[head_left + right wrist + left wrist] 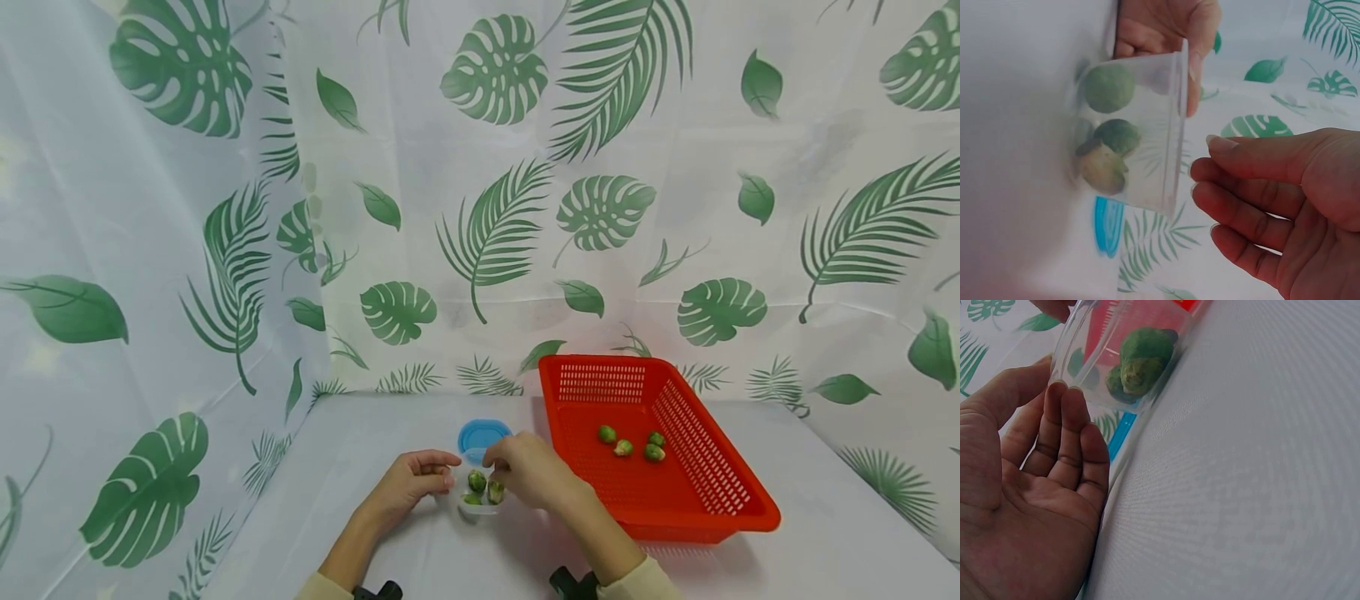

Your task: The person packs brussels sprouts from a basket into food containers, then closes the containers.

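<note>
A small clear plastic cup (478, 509) holds three green Brussels sprouts (477, 481), also seen through its wall in the right wrist view (1110, 88). My left hand (405, 487) is at the cup's left side, its fingertips touching the wall near the rim in the left wrist view (1041, 462). Over the cup's right edge is my right hand (536, 471); in the right wrist view its loosely bent fingers (1241, 212) face the rim with nothing between them and the thumb. Just behind the cup lies a round blue lid (483, 433).
To the right stands a red perforated basket (675, 523) with several Brussels sprouts (654, 452) on its floor. The table has a white cover (360, 433). Leaf-printed cloth (420, 242) hangs behind it and at the left.
</note>
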